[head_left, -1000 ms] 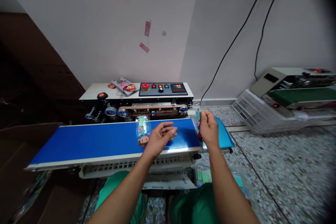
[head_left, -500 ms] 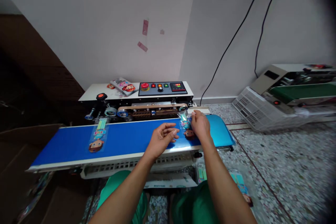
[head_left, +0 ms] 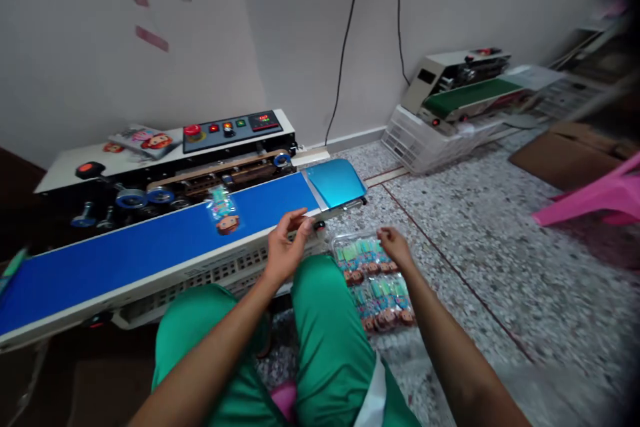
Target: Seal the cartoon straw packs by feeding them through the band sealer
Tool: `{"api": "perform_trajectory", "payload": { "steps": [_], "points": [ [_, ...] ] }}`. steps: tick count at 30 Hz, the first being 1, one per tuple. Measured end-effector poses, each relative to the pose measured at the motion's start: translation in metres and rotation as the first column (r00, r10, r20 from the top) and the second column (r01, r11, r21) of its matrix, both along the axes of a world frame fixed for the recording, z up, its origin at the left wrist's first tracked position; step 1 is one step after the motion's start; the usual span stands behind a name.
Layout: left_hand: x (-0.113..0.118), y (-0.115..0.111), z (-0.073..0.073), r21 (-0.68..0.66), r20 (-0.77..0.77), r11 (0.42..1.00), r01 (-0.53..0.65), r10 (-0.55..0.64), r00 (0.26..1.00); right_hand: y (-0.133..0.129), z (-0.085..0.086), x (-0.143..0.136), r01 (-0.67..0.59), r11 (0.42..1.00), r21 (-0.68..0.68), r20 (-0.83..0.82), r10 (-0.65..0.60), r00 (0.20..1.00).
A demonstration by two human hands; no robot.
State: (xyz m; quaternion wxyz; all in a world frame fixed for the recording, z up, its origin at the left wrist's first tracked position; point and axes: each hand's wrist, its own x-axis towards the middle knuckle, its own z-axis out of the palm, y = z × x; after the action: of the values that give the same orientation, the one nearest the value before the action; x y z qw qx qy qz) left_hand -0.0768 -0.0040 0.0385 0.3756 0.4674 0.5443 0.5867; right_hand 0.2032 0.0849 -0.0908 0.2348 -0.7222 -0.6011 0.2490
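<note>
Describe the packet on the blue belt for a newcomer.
Find the white machine, then the long blue belt before it. On the belt lies a clear packet, its brown-haired cartoon head farthest from the machine. It is fully in view, unlike the green item cut off at the left edge, and apart from the packets grouped in the floor tray.

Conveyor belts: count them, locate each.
2: a long blue belt, nearest the person; a green belt above the white plastic crate. The dim far right may hide others.
</note>
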Motion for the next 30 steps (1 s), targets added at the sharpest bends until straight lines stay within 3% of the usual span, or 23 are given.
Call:
{"api": "perform_trajectory", "payload": {
  "steps": [2,5,9,13,17,22,30],
  "points": [
    [0.024,-0.015,-0.009,-0.037,0.010,0.999,0.021,-0.021,1.000,-0.023,-0.037,0.019,0.016,0.989,-0.149,0.027,-0.012,1.000],
    [0.047,-0.033,-0.023,-0.119,-0.042,0.990,0.070,-0.076,0.996,-0.045,-0.081,0.024,0.009,0.952,-0.305,0.036,0.003,0.999],
    [0.050,-0.040,-0.032,-0.112,-0.166,0.992,0.051,-0.069,0.984,-0.047,-0.124,0.010,-0.030,0.925,-0.380,0.036,0.048,0.998],
    [0.043,-0.036,-0.037,-0.034,-0.377,0.998,0.059,-0.068,0.924,-0.035,-0.155,-0.011,-0.042,0.922,-0.385,0.079,0.078,0.994],
    [0.040,-0.030,-0.044,0.039,-0.542,0.996,0.079,-0.045,0.839,-0.028,-0.175,-0.033,0.007,0.919,-0.395,0.155,0.059,0.986],
    [0.042,-0.024,-0.046,0.056,-0.578,0.993,0.106,-0.054,0.814,-0.025,-0.190,-0.046,0.010,0.910,-0.415,0.148,0.057,0.987],
    [0.044,-0.020,-0.045,0.046,-0.582,0.993,0.108,-0.062,0.811,-0.015,-0.193,-0.044,0.054,0.867,-0.495,0.130,0.012,0.991]
  ]
}}
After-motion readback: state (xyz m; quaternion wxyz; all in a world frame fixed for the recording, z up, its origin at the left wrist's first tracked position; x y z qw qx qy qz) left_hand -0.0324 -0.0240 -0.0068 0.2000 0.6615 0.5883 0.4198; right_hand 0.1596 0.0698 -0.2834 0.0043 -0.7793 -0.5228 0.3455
